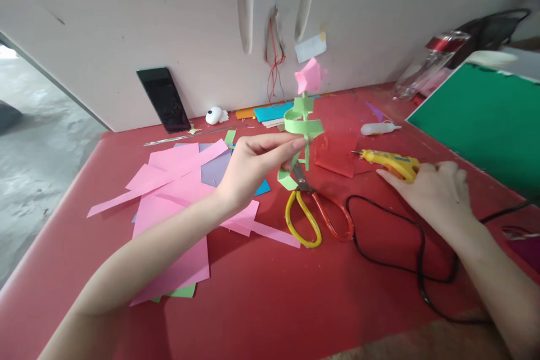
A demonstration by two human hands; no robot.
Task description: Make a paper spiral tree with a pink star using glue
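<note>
My left hand (253, 166) pinches a paper flower (304, 118) and holds it upright above the red table (274, 292). The flower has a pink bloom on top and a green strip spiralling round its green stem. My right hand (434, 191) rests on the table to the right, its fingers closed on the rear of a yellow glue gun (390, 161) that lies flat. The gun's black cord (417, 259) loops across the table towards me. Scissors (314, 214) with yellow and red handles lie just below the flower.
Pink, purple and green paper sheets (177, 202) lie at the left. A red paper piece (336, 153) and a white glue bottle (377, 129) sit behind the gun. A black phone (163, 99) leans on the wall. A green board (485, 118) and a clear bottle (426, 64) are at the right.
</note>
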